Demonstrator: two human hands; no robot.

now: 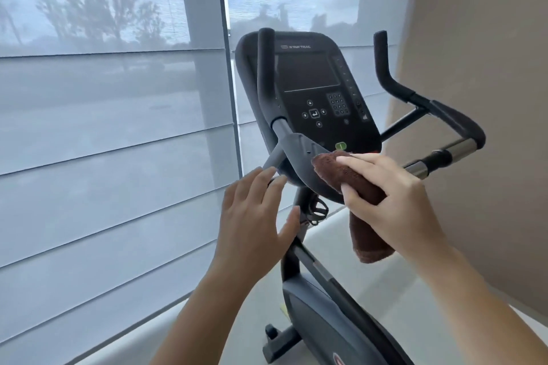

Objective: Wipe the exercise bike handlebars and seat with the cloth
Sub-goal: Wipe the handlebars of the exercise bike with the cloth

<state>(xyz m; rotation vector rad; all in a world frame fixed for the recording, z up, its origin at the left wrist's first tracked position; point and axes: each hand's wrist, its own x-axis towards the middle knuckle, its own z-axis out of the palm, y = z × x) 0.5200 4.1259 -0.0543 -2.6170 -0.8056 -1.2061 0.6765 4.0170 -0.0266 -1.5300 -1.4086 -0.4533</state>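
A black exercise bike stands before me with its console (311, 89) facing me. Its left handlebar (264, 74) rises in front of the console, and the right handlebar (439, 109) curves out toward the wall. My right hand (394, 201) is shut on a folded brown cloth (353, 175), pressing it on the dark handlebar bracket (299, 157) below the console; the cloth's loose end hangs down. My left hand (255, 210) is open, fingers spread, its fingertips at the bracket's left edge. The seat is out of view.
A window with sheer horizontal blinds (103, 127) fills the left and back. A beige wall (480, 68) stands close on the right. The bike's frame and flywheel cover (323, 314) run down toward the pale floor (243, 332).
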